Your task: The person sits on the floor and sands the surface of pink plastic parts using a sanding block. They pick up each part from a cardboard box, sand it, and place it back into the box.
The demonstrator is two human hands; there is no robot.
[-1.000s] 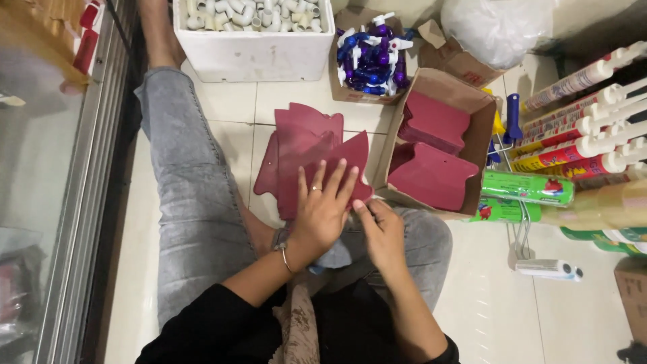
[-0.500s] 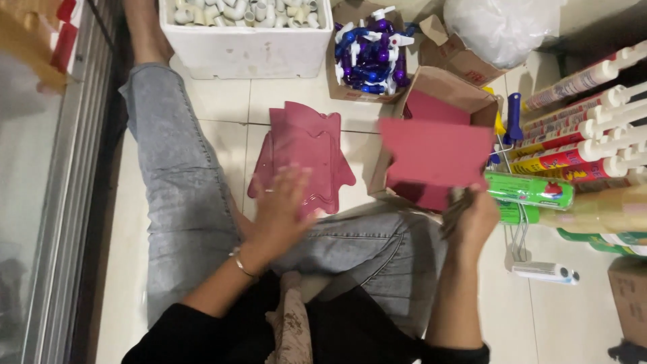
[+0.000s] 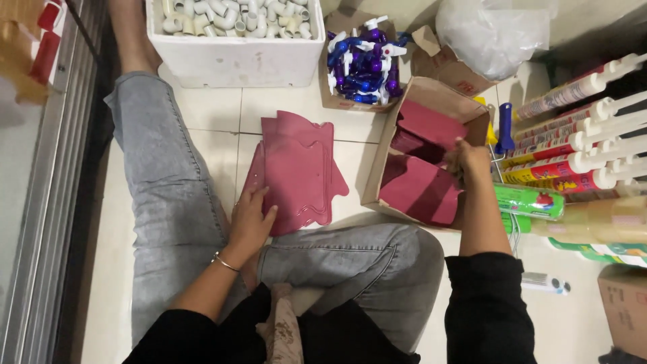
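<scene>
I sit on a tiled floor in grey jeans. My left hand (image 3: pixel 251 219) lies flat, fingers apart, on the lower left corner of a stack of flat maroon cut-out sheets (image 3: pixel 300 168) on the floor. My right hand (image 3: pixel 468 160) reaches into an open cardboard box (image 3: pixel 375 176) to the right. Its curled fingers grip the upper right edge of a folded maroon sheet (image 3: pixel 421 190) lying among other folded maroon sheets inside. That hand is slightly blurred.
A white foam box of white pipe elbows (image 3: pixel 229 30) stands at the back, beside a small carton of blue and purple spray nozzles (image 3: pixel 360 64). Sealant tubes (image 3: pixel 579 138), green cans (image 3: pixel 529 201) and a clear plastic bag (image 3: pixel 495 34) crowd the right. A metal door track (image 3: pixel 47 216) runs along the left.
My right hand carried a maroon sheet from in front of me over to the box and lowered it in. My left hand slid back to the stack's near corner.
</scene>
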